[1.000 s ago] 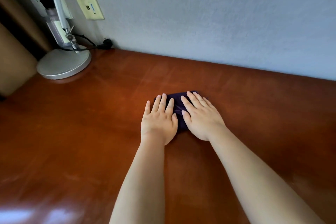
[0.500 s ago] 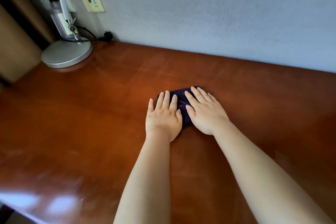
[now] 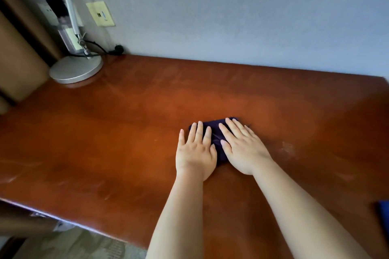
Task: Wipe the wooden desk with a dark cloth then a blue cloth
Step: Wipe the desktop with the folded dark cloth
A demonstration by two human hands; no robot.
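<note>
A dark, folded cloth (image 3: 215, 126) lies on the reddish-brown wooden desk (image 3: 117, 136), right of its middle. Both my hands press flat on it with straight fingers. My left hand (image 3: 195, 151) covers the cloth's left part, and my right hand (image 3: 242, 147) covers its right part, so only a strip of cloth shows between and beyond the fingers. A blue cloth (image 3: 384, 216) peeks in at the right edge of the view, on the desk's near right.
A lamp with a round silver base (image 3: 75, 69) and a white stem stands at the desk's far left corner, with black cables behind it. Wall sockets (image 3: 100, 13) sit above. The grey wall runs along the back. The desk's front edge (image 3: 69, 224) shows carpet below.
Both hands have slid the dark cloth to the right and toward me, away from the lamp. The view has tilted, so the desk's front edge and the blue cloth now show.
</note>
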